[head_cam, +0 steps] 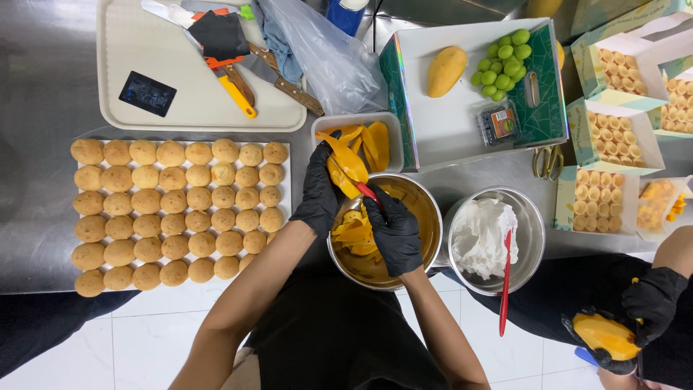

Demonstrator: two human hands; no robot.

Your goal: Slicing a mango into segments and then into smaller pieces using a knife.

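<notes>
Taking the steel bowl [426, 217] as our landmark: left of it, rows of baked puffs [177, 209] sit unfilled. Above its left rim, our left hand [317, 191] closes its grip on a mango piece [345, 167]. Over the bowl, our right hand [395, 235] is clenched on a red-handled tool [367, 192]; peelings already pile inside. Right of it, the cream bowl [534, 217] looks untouched.
</notes>
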